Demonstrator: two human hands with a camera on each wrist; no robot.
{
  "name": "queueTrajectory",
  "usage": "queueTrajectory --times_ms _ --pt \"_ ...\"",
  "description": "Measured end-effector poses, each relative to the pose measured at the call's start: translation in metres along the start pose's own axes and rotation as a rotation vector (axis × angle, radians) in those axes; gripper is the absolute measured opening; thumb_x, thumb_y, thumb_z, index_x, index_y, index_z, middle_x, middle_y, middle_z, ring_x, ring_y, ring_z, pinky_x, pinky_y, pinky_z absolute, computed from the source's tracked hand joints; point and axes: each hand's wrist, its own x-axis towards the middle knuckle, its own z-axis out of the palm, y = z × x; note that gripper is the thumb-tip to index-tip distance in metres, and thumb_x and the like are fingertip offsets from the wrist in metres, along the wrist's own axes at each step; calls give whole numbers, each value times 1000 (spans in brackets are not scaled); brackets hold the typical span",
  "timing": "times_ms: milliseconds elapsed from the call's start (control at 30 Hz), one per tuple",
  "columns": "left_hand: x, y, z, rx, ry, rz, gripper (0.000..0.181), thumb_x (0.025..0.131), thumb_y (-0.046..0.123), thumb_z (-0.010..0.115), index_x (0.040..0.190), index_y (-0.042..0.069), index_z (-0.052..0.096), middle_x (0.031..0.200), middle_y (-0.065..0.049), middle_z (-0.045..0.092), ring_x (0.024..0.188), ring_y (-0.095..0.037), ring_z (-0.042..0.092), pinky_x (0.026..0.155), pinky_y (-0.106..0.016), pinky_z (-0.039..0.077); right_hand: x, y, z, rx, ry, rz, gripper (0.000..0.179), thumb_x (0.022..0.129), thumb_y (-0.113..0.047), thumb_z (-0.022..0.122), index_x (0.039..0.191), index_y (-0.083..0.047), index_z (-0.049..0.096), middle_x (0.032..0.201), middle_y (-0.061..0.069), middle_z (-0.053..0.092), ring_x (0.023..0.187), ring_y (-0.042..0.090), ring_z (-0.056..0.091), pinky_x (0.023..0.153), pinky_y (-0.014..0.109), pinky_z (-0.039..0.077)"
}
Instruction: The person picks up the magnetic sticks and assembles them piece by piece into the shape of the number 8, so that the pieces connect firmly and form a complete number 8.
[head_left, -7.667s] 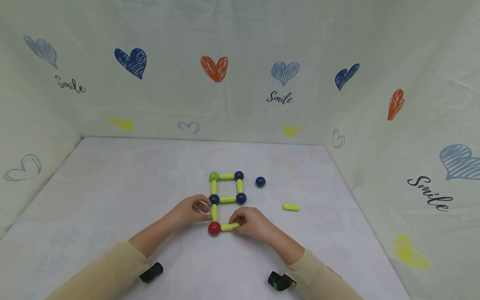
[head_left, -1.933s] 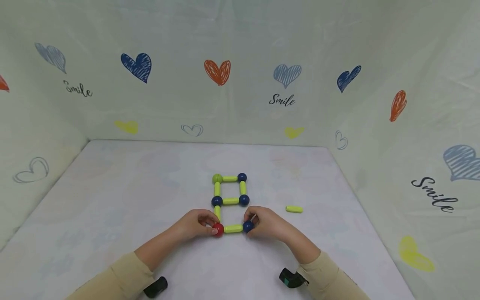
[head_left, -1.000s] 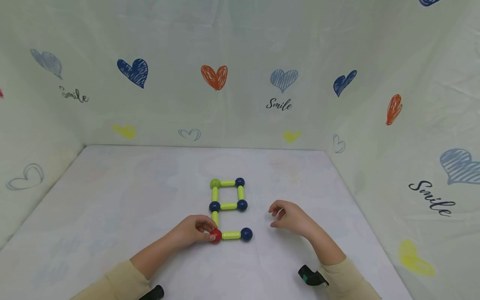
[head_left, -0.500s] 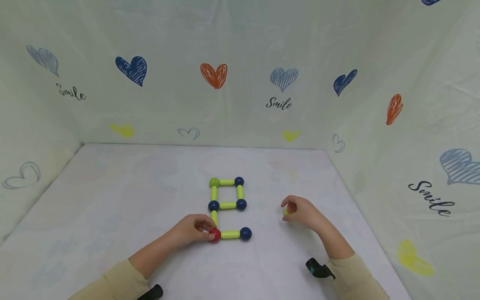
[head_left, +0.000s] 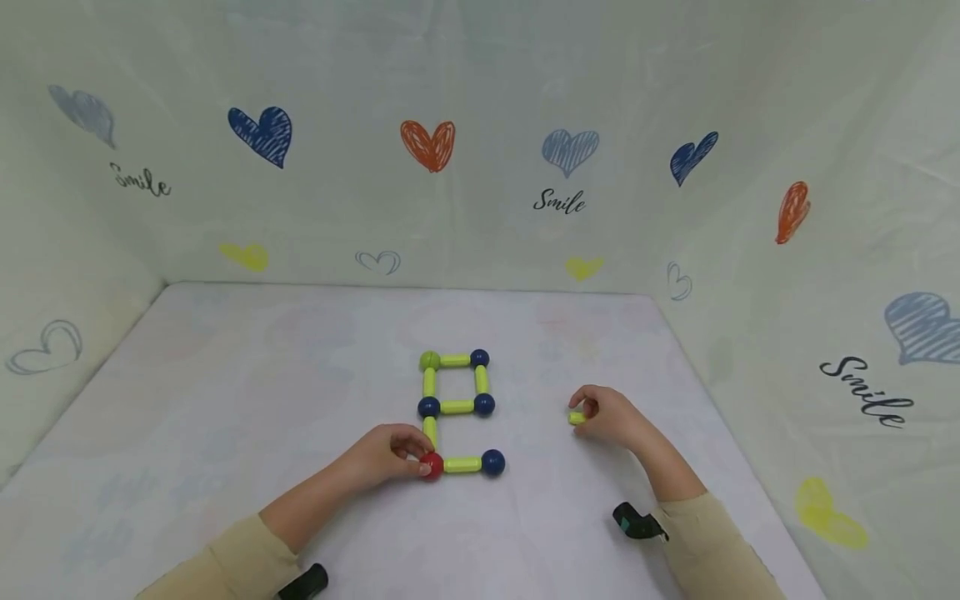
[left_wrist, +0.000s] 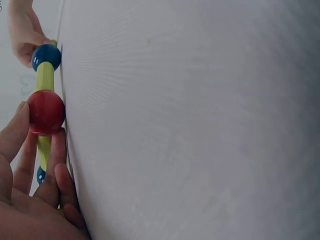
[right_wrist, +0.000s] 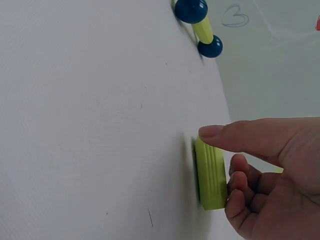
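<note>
A flat frame of yellow-green magnetic sticks and balls lies mid-table: a closed square on top, with an open-sided part below it. My left hand (head_left: 378,457) pinches the red ball (head_left: 432,466) at the lower left corner, thumb on one side and fingers on the other. From that ball a stick (head_left: 462,465) runs to a dark blue ball (head_left: 492,463). Off to the right, my right hand (head_left: 613,417) holds a loose yellow-green magnetic stick (right_wrist: 212,175) between thumb and fingers, close over the table. Most of this stick is hidden by the fingers in the head view.
The square's upper corners are a green ball (head_left: 430,361) and a blue ball (head_left: 479,358); two more blue balls form its lower corners. The white table (head_left: 225,417) meets a pale curtain (head_left: 487,67) printed with hearts at its back and sides.
A blue ball has joined the lower stick's right end. My right hand has left it, moved right and taken the loose stick. My left hand has shifted down to the red ball.
</note>
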Motion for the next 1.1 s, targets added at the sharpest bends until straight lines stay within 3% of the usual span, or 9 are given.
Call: queueTrajectory --times_ms 267,667,900,1100 --pt "2 1 1 9 7 2 27 78 8 81 103 9 70 87 0 64 80 -18 55 70 -30 49 7 5 1 -7 0 -28 24 76 8 75 95 -4 65 77 4 46 74 20 44 66 33 37" --pt "2 -2 1 12 4 2 26 78 8 81 102 9 71 87 0 65 80 -18 55 69 -30 48 11 3 3 -3 -5 1 17 77 4 77 93 0 71 79 3 55 74 18 48 67 31 42" --pt "1 -1 1 9 2 29 26 78 7 81 102 7 70 86 0 65 78 -18 55 69 -31 47 12 -11 1 28 12 -23 15 78 4 76 92 -1 72 73 1 53 70 16 47 64 30 41" --pt "1 0 2 17 7 13 26 78 7 81 101 8 70 85 0 64 78 -18 54 68 -30 48 11 -25 3 72 24 -79 16 78 0 78 93 -2 71 74 2 53 71 17 47 63 30 41"
